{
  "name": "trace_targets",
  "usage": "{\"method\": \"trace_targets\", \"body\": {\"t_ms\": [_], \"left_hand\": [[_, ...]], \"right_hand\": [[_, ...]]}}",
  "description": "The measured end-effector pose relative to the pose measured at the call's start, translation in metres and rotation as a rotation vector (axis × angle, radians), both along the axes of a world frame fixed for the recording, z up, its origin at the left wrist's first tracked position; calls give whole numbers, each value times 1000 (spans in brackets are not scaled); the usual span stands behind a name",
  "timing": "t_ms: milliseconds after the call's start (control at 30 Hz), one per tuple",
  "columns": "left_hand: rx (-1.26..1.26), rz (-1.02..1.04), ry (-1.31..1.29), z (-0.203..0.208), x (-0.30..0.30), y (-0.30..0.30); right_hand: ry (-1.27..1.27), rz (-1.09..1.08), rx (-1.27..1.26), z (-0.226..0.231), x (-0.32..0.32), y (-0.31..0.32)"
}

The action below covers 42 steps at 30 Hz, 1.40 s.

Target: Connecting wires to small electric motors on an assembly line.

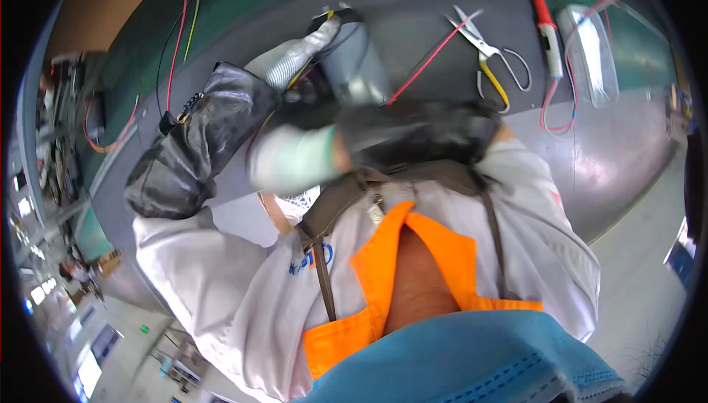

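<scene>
My left hand [304,53], in a grey ribbed glove, reaches to the far end of a grey cylindrical part [352,64]. Its fingers are closed at the part's dark top edge, where a bit of yellow shows. A yellow wire [298,77] runs beside that hand. My right hand [291,160], in a white glove with a green cuff, is drawn across my front to the left, below the cylinder. Motion smears its fingers, so whether they hold anything cannot be made out. Dark sleeve covers wrap both forearms, and the right one hides the cylinder's near end.
Right of the cylinder lie scissors [483,47], a yellow-handled tool [495,87] and a red wire [435,56]. Farther right are a red-and-white soldering iron [544,23] and a clear plastic tray [594,56]. Red and green wires [177,42] hang over the bench at left.
</scene>
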<state>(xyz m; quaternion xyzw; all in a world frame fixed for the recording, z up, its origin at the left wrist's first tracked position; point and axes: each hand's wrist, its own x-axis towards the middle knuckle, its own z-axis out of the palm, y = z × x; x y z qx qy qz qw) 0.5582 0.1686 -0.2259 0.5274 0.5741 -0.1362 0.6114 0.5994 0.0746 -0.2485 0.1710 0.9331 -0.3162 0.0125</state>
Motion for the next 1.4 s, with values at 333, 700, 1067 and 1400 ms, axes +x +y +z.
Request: {"method": "trace_targets", "body": {"t_ms": [333, 700, 1067, 1400], "left_hand": [[1371, -517, 133, -64, -28, 8], [1368, -559, -212, -64, 5, -25], [1098, -543, -161, -69, 6, -21], [-37, -146, -167, 13, 5, 11]], "right_hand": [[715, -253, 46, 12, 190, 7], [-374, -1890, 443, -43, 556, -31], [-4, -1971, 523, -66, 592, -24], [970, -1691, 92, 46, 390, -47]]}}
